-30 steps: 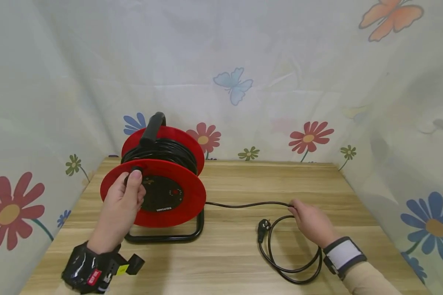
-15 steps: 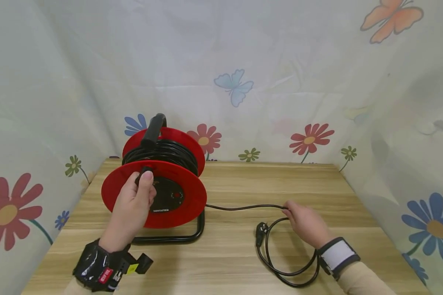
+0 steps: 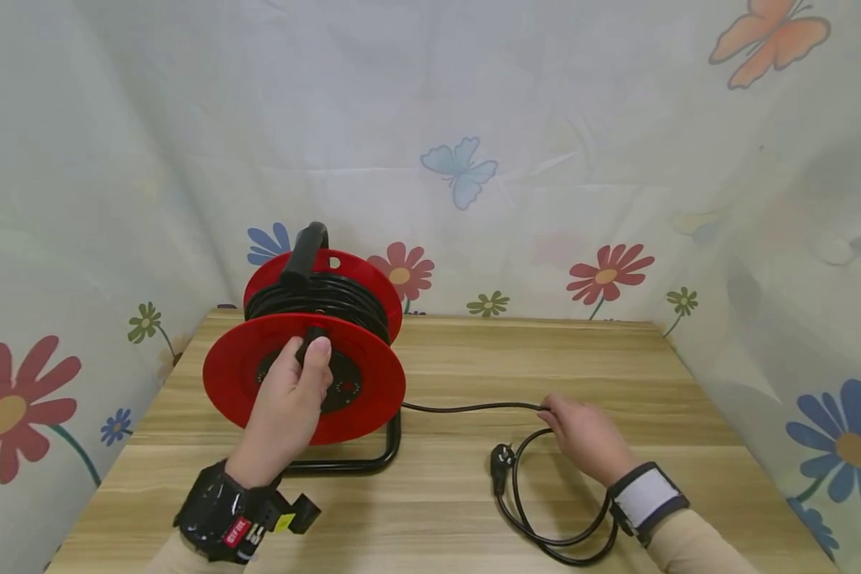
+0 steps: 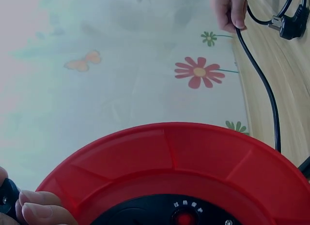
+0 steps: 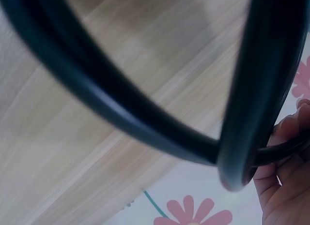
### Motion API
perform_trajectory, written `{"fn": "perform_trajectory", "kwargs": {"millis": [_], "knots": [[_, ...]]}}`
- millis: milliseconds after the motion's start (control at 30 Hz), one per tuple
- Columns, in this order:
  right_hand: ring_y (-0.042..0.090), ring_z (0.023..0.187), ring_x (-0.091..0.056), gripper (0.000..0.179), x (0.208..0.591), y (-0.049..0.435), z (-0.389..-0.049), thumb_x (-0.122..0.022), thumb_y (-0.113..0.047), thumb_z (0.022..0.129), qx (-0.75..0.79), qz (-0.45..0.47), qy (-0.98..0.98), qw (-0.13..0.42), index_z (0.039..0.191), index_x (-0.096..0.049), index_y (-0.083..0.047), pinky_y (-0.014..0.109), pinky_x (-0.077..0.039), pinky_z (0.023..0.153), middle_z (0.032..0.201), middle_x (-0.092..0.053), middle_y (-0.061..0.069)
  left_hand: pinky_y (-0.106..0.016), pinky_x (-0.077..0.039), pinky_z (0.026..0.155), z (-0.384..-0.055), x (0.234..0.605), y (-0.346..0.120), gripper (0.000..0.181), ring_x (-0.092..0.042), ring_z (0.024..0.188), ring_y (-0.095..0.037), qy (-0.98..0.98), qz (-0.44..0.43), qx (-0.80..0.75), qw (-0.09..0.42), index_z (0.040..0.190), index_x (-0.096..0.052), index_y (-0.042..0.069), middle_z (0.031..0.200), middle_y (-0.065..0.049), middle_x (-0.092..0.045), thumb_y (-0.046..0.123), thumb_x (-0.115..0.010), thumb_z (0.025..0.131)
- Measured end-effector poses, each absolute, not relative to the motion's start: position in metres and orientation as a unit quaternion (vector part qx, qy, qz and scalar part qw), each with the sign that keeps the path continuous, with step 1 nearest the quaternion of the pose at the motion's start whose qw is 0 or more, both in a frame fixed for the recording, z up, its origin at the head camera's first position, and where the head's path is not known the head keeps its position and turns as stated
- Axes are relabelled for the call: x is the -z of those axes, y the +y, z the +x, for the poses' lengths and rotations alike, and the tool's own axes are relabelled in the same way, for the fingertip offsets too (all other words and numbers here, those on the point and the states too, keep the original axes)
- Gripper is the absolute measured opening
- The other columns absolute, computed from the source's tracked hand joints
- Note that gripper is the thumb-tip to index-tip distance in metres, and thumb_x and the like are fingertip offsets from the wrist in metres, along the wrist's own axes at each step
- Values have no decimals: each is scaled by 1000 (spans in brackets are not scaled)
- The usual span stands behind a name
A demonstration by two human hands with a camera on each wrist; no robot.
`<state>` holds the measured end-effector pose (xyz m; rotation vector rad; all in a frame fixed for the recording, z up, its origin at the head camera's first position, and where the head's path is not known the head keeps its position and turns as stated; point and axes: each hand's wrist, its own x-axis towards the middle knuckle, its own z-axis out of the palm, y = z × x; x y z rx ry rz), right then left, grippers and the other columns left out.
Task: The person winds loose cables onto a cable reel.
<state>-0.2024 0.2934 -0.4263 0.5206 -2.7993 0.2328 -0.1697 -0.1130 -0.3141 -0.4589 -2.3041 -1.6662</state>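
A red cable reel (image 3: pixel 237 375) with black cable (image 3: pixel 340 296) wound between its two discs stands on a black tube frame (image 3: pixel 344 465) at the left of the table. My left hand (image 3: pixel 287 406) grips the black crank knob (image 3: pixel 316 332) on the reel's front disc. In the left wrist view, fingers (image 4: pixel 41 213) curl round that knob at the lower left. My right hand (image 3: pixel 588 438) pinches the cable that runs from the reel. Beyond it the cable loops on the table, ending in a black plug (image 3: pixel 502 461). Blurred cable crosses close before the right wrist camera.
The wooden table (image 3: pixel 531 351) is enclosed by white cloth (image 3: pixel 531 104) printed with flowers and butterflies. A black carry handle (image 3: pixel 305 253) rises over the reel. Straps with devices (image 3: pixel 215 510) sit on both wrists.
My left hand has carried the crank knob rightward along the top of the disc, turning the reel. My right hand and the plug have shifted slightly left with the cable.
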Motion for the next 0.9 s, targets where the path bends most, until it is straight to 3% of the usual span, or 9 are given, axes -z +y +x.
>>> {"fn": "perform_trajectory", "kwargs": {"millis": [600, 900], "knots": [[6, 59, -52, 6, 429, 273, -203, -60, -21, 93, -83, 197, -966, 146, 93, -61, -15, 36, -48, 57, 71, -67, -4, -36, -39, 60, -169, 326, -88, 24, -44, 63, -25, -786, -165, 587, 102, 88, -38, 8, 70, -11, -43, 26, -42, 102], [8, 60, -56, 5, 427, 258, -203, -61, -19, 93, -76, 222, -959, 158, 93, -62, -14, 38, -51, 58, 71, -66, -6, -34, -39, 60, -164, 333, -72, 31, -47, 76, -25, -810, -142, 567, 51, 96, -42, 11, 82, -10, -44, 42, -42, 100]]}}
